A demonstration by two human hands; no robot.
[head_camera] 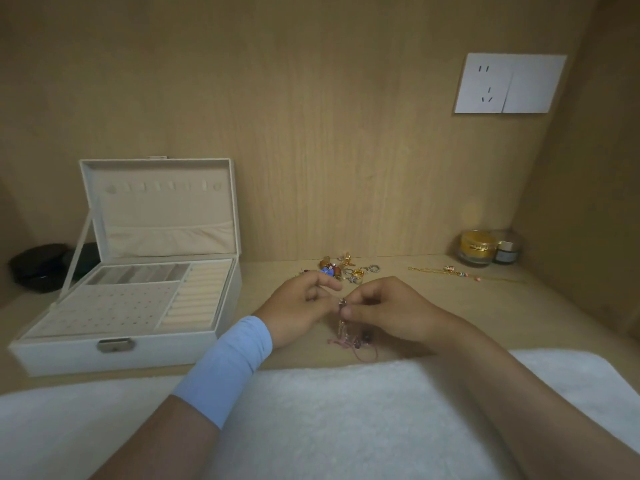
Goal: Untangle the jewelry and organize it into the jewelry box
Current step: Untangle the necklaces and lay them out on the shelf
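Head view, as I observe it from the remote station. The right grip (pixel 388 310) pinches the top of the tangled jewelry (pixel 349 336) between thumb and fingertips. A gold chain and pink cord hang from that pinch, and their lower ends lie on the wooden surface (pixel 433 299) just in front of the white towel (pixel 346 410). The left grip (pixel 301 311), with a blue wristband (pixel 225 362) on its wrist, has curled fingers and its thumb tip up against the same tangle; I cannot tell whether it actually grasps it. The jewelry box (pixel 114 351) stands to the left with its lid upright, showing ring rolls, a perforated earring panel and small compartments. Just behind the grips sits a loose pile of rings and charms (pixel 346 268). A gold necklace (pixel 460 273) lies stretched out further right. Two cosmetic jars (pixel 478 249) stand in the far right corner, a wall socket (pixel 509 83) is above them, and a black object (pixel 38 266) sits behind the box.
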